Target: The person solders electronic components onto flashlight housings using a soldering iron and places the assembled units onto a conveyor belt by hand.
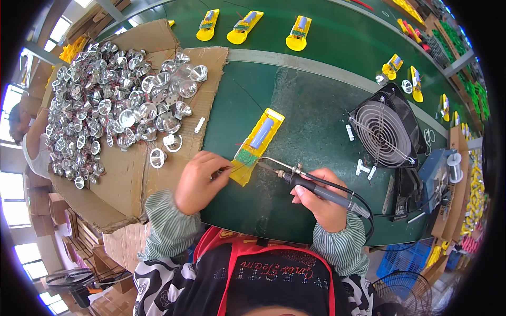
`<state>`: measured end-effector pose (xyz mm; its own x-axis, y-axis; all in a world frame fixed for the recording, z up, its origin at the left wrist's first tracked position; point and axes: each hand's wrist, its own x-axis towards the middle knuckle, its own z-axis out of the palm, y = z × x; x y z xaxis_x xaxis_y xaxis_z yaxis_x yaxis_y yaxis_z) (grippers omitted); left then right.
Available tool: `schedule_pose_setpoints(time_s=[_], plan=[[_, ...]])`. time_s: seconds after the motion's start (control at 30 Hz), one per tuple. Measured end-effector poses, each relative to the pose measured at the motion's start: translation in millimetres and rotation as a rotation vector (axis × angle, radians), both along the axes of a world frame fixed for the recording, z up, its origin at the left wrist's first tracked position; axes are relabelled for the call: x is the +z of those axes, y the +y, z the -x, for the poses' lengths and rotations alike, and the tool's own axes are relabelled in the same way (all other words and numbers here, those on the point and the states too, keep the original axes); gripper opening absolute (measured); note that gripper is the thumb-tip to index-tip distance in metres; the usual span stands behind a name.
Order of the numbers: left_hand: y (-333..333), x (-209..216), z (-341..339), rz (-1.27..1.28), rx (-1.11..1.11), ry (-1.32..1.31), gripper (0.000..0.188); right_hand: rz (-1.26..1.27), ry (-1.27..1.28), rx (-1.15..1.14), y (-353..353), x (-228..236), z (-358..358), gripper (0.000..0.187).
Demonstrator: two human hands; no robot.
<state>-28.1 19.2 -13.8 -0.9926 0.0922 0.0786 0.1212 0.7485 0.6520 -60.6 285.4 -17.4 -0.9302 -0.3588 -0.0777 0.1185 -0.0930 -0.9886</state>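
One flat dark-green workbench (237,213) lies beneath; right hand (325,204), fingers clamped around a black-and-grey pen-shaped soldering iron (340,200), right of an elongated yellow plastic casing (242,174); left hand (199,181), fingertips bunched, contents unclear, at its lower left edge.

1. In my head view, the left hand (200,180) curls its fingertips beside the green circuit board (245,157); whether they pinch a wire, I can't tell.
2. I see the right hand (326,204) gripping a black soldering iron (328,196), tip near the board.
3. The board and 1 cylindrical battery (262,133) sit in a yellow flashlight housing (242,173).
4. To the left, I see silver reflectors (100,105) heaped on cardboard (182,138).
5. A black fan (383,126) stands at right, near a solder spool (454,166).
6. Beyond, I count 3 similar housings (299,35) along the top.
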Motion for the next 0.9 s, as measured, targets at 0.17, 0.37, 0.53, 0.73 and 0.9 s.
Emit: schedule_pose_setpoints(time_s=[0.17,0.37,0.53,0.73,0.9], plan=[[-11,-1,-11,-0.101,0.148,0.056,0.015,0.013,-0.001,-0.012,-1,0,0,0.015],[15,-9,1,-0.025,0.180,0.070,0.010,0.003,0.050,-0.021,-8,0,1,0.017],[22,-11,5,0.090,0.143,0.127,0.006,0.046,0.025,-0.019,-16,-4,3,0.016],[24,-14,8,0.121,0.102,0.123,0.008,0.031,0.012,0.035,-19,-8,8,0.015],[27,-13,10,0.102,0.108,0.092,0.007,-0.018,0.039,0.081,-20,-10,9,0.015]])
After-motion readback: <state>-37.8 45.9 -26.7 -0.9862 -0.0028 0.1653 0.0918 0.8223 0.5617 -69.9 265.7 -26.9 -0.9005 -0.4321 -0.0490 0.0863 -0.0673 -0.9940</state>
